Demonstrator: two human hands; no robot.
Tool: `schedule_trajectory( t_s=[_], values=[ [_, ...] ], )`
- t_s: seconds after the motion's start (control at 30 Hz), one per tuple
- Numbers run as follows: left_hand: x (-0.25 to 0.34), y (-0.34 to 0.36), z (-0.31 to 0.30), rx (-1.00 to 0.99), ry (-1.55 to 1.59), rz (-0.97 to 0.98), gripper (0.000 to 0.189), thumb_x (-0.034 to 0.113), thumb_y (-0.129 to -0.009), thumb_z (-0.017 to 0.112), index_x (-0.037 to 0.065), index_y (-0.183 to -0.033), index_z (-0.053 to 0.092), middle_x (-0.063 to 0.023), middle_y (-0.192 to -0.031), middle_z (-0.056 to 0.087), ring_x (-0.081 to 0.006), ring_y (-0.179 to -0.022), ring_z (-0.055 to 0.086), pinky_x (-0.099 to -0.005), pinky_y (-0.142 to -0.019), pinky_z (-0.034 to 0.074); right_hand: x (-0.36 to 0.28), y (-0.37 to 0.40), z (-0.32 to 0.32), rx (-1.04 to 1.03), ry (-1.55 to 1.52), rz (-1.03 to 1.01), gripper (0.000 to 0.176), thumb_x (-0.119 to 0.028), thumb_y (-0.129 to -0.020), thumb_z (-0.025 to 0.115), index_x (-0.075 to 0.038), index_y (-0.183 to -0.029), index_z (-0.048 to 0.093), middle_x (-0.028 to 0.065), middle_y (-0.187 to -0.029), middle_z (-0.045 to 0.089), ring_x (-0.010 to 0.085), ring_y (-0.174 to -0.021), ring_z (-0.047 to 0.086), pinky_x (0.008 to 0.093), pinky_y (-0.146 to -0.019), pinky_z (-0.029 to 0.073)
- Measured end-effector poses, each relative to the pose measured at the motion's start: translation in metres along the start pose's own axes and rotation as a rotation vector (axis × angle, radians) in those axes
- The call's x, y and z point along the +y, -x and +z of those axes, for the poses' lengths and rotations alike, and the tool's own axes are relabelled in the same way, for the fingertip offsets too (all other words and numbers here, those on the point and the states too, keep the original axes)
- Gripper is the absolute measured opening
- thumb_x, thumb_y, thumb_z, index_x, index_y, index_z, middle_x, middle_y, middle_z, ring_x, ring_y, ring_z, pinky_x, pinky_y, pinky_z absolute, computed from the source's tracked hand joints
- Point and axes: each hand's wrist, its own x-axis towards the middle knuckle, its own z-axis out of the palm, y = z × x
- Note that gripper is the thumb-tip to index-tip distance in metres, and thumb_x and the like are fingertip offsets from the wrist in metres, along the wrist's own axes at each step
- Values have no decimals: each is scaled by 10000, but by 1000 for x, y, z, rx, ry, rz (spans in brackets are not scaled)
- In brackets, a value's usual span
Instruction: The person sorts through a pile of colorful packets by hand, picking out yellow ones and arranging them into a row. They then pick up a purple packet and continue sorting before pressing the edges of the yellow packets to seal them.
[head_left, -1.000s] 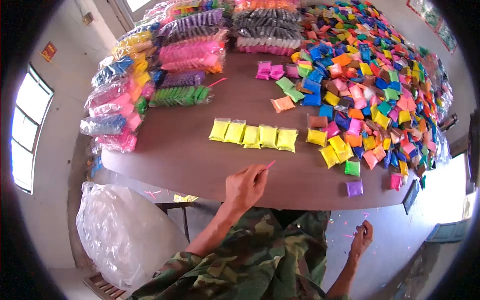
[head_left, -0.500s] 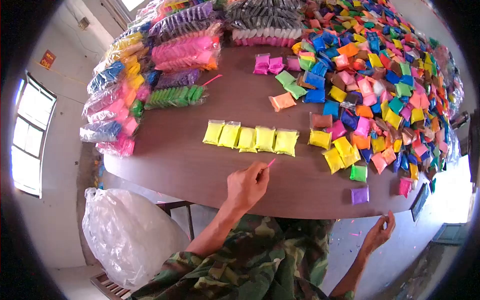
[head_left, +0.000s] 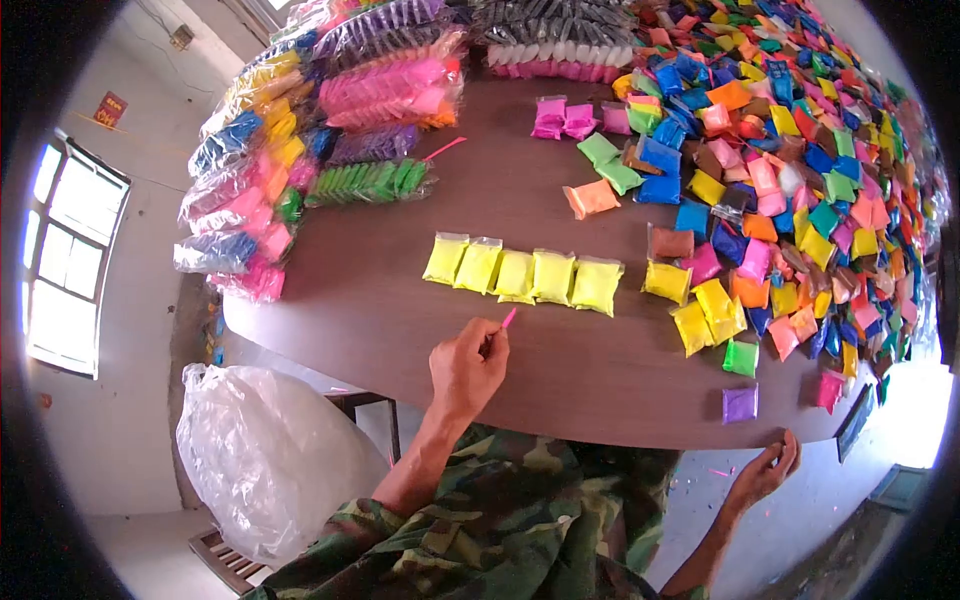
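My left hand (head_left: 467,372) is closed over the table, pinching a thin pink strip (head_left: 510,317) that sticks up between thumb and fingers. Just beyond it lies a row of several bright yellow packets (head_left: 515,276), side by side in clear bags. The strip's tip is close to the row's near edge. My right hand (head_left: 765,472) hangs at the table's front edge on the right, fingers loosely bent and apart, with nothing seen in it. Nearest to that hand are a purple packet (head_left: 740,403) and a deep pink packet (head_left: 829,391).
A big heap of mixed-colour packets (head_left: 780,200) covers the table's right side. Bundled bags of packets (head_left: 390,95) are stacked at the back left, a green bundle (head_left: 365,181) among them. A large clear plastic bag (head_left: 270,460) stands left of the table (head_left: 330,330).
My left hand has moved left along the row of yellow packets, still pinching the pink strip. The view has shifted slightly. My right hand stays by the table edge.
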Motion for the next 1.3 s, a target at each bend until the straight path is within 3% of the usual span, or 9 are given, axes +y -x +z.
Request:
schedule_trajectory(
  t_s=[0.17, 0.27, 0.47, 0.57, 0.83, 1.07, 1.2, 1.3],
  values=[
    [-6, -1, -10, 5, -2, -17, 101, 116, -927, 782, 79, -901, 692, -143, -665, 675, -334, -588, 700, -406, -553, 536, 4, -1, 2, 11, 26, -80, 338, -50, -1084, 497, -7, -1389, 636, 200, -1457, 571, 346, -1337, 568, 460, -1091, 514],
    [-17, 2, -14, 66, 10, -13, 80, 102, -954, 778, 40, -955, 727, -131, -721, 689, -155, -600, 665, -330, -583, 524, 10, -1, 4, 13, 6, -93, 354, -30, -1073, 489, -4, -1393, 636, 202, -1442, 585, 352, -1333, 573, 463, -1099, 506],
    [-30, 3, -18, 27, -39, -86, 79, 104, -954, 779, 38, -972, 740, -138, -749, 700, -147, -632, 677, -323, -608, 537, 11, -1, 6, 26, 11, -89, 377, -17, -1066, 464, 2, -1405, 629, 211, -1444, 584, 366, -1334, 572, 467, -1112, 497],
    [-26, -3, -20, 158, 12, -66, 79, 110, -931, 783, 73, -931, 712, -151, -687, 684, -320, -589, 705, -383, -569, 540, 12, -1, 6, 21, 15, -87, 383, -22, -1065, 462, 7, -1413, 621, 216, -1450, 580, 374, -1341, 567, 474, -1126, 486],
    [-62, -10, -30, 184, -200, -86, 86, 156, -957, 764, 76, -942, 738, -157, -765, 721, -297, -666, 746, -410, -618, 560, 24, 4, 12, 26, -55, -104, 334, -86, -1070, 512, 21, -1358, 642, 220, -1368, 630, 388, -1325, 562, 490, -1139, 461],
    [-66, -2, -36, 188, -7, -14, 105, 125, -1002, 740, 24, -1006, 715, -147, -782, 685, -189, -652, 650, -351, -620, 521, -27, 0, -5, 49, -31, -47, 270, -14, -997, 555, 30, -1234, 678, 223, -1266, 648, 393, -1258, 584, 481, -1105, 468],
    [-51, 10, -34, 113, -45, 43, 99, 117, -999, 742, 24, -988, 710, -129, -773, 676, -199, -628, 638, -354, -603, 516, -40, -1, -3, 90, -7, -60, 250, 4, -1005, 553, 13, -1219, 683, 192, -1268, 643, 349, -1207, 612, 425, -1025, 514],
    [-30, 21, -24, 54, -53, 123, 76, 107, -989, 746, 41, -978, 710, -123, -748, 676, -224, -600, 655, -371, -580, 519, -46, -2, -4, 105, -47, -51, 241, 17, -981, 559, 14, -1181, 693, 201, -1251, 647, 359, -1187, 616, 435, -1013, 513]
  ],
)
